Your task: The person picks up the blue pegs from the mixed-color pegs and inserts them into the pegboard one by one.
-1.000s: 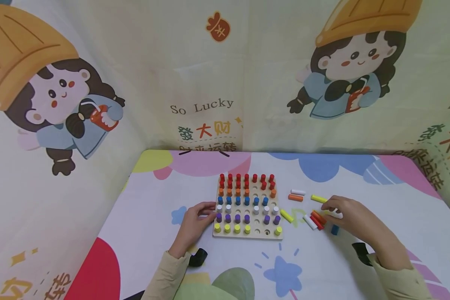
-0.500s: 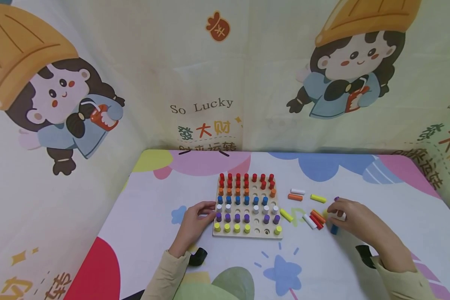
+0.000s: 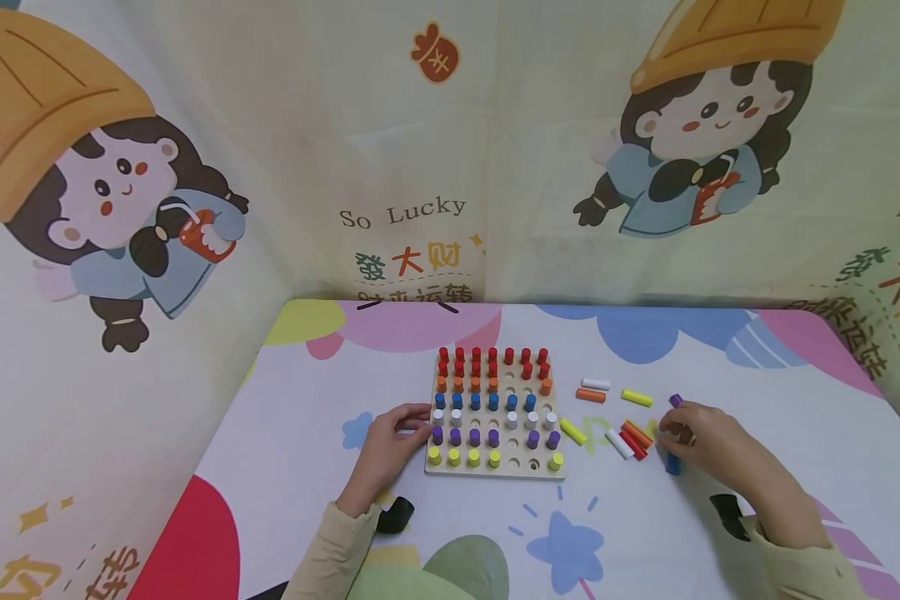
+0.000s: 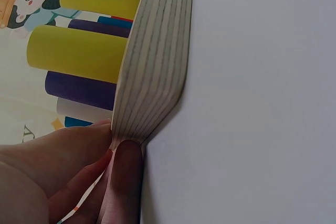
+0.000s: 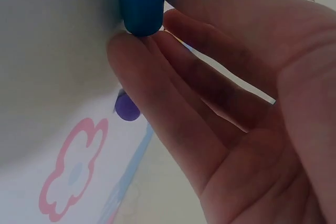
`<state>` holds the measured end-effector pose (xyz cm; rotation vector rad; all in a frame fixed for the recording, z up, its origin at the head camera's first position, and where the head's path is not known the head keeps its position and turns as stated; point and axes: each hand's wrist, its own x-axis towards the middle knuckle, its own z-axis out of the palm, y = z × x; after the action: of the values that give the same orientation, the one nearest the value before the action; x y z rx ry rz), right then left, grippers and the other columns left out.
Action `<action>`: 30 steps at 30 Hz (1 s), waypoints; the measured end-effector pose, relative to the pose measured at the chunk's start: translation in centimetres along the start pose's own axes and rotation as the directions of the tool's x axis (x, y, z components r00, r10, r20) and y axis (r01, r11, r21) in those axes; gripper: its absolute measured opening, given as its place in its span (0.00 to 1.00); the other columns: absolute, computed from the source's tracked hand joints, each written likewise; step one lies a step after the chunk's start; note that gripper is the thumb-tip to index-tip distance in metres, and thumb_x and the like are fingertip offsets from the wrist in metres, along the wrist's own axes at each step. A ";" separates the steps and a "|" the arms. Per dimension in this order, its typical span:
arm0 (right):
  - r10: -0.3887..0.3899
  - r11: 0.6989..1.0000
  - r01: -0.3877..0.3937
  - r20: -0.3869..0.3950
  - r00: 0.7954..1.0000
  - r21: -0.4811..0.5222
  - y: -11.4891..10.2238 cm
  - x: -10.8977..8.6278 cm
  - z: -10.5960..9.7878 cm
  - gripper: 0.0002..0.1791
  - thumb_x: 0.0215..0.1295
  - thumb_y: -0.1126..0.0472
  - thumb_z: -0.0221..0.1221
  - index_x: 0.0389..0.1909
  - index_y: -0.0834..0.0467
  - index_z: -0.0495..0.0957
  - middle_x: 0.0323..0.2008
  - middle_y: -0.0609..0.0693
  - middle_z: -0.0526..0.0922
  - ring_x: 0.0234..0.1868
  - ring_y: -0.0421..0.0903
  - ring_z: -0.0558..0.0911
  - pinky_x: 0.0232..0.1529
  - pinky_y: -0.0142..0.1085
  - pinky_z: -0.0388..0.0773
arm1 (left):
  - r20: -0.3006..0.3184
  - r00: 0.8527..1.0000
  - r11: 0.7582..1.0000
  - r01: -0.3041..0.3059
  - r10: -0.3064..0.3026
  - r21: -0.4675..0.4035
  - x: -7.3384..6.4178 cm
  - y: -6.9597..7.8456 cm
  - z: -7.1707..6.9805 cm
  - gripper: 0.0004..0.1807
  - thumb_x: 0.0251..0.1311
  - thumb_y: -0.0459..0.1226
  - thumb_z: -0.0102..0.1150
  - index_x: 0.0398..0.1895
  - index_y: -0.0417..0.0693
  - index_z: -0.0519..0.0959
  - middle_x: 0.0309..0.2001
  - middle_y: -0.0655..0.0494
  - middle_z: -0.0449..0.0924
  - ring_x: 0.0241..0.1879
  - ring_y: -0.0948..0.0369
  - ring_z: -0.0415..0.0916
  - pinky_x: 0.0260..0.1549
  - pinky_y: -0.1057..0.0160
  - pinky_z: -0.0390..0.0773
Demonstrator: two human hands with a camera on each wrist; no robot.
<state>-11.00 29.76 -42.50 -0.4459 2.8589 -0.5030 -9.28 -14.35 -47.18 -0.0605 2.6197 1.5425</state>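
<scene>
A wooden pegboard (image 3: 495,474) carries rows of red, orange, blue, white, purple and yellow pegs, with some bare holes. My left hand (image 3: 392,446) grips its left edge; in the left wrist view, thumb and fingers meet at the board's corner beside a yellow peg (image 4: 79,53). At the right of the board, my right hand (image 3: 708,437) is low over the table with fingers bent, thumb and index finger at a blue peg (image 5: 142,3). That blue peg (image 3: 672,464) shows below the fingers in the head view. A purple peg (image 3: 676,401) lies just behind the hand.
Loose pegs lie between board and right hand: a yellow peg (image 3: 573,431), another yellow peg (image 3: 637,397), a white peg (image 3: 596,384), an orange peg (image 3: 591,395), and a cluster with a red peg (image 3: 633,442) and a white peg (image 3: 619,444). A patterned cloth (image 3: 390,333) covers the table.
My right hand has shifted slightly right and toward me, and the purple peg now shows behind it. The blue peg has slid a little. The left hand and board stay put.
</scene>
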 end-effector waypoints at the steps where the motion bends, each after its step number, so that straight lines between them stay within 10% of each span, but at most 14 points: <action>1: 0.000 1.000 0.000 -0.002 1.000 0.003 0.0 0.0 0.0 0.08 0.54 0.66 0.70 0.34 0.63 0.83 0.29 0.48 0.81 0.31 0.43 0.79 0.32 0.41 0.82 | 0.000 1.000 1.000 -0.001 0.001 0.001 0.0 0.0 0.0 0.18 0.64 0.40 0.64 0.57 0.50 0.80 0.51 0.55 0.83 0.47 0.60 0.81 0.48 0.60 0.83; 30: -0.015 1.000 0.015 0.010 1.000 -0.019 -0.2 -0.5 0.5 0.05 0.56 0.63 0.70 0.31 0.55 0.83 0.25 0.41 0.79 0.27 0.38 0.74 0.28 0.34 0.72 | 0.001 1.000 1.000 0.003 -0.003 -0.002 -0.1 0.0 0.0 0.18 0.65 0.40 0.64 0.57 0.49 0.80 0.51 0.55 0.83 0.48 0.60 0.81 0.49 0.60 0.83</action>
<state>-10.39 29.59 -42.83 -0.4725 2.8549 -0.4749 -9.18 -14.35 -47.19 -0.0642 2.6166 1.5434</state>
